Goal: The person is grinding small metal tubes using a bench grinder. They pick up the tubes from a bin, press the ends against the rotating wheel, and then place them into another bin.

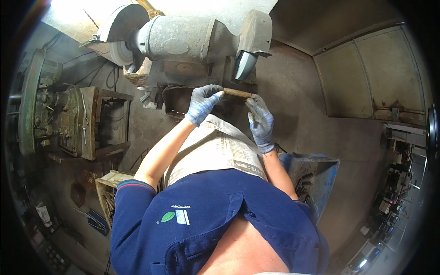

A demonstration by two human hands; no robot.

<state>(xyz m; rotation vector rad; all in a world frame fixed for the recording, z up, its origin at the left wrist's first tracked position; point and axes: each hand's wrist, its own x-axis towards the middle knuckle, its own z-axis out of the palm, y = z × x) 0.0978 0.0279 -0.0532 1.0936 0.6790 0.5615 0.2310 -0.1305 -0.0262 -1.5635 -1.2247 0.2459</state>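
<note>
A short brownish rod (237, 93) is held level in front of me, between my two gloved hands. My left hand (203, 103), in a blue and grey knit glove, pinches its left end. At the other end, the fingertips of my right hand (260, 118), gloved alike, close on the rod. Just beyond stands a grey bench grinder (176, 39). Its right wheel (246, 65) is slightly farther off than the rod and apart from it. The left wheel (121, 52) sits under a rounded guard. Whether the wheels turn cannot be told.
Printed newspaper (220, 146) covers my lap. A pale crate (110, 185) holding metal pieces stands at my left, a blue bin (321, 172) with parts at my right. Farther left is a greenish machine (68, 117) on a stand. A metal cabinet (371, 75) stands at the far right.
</note>
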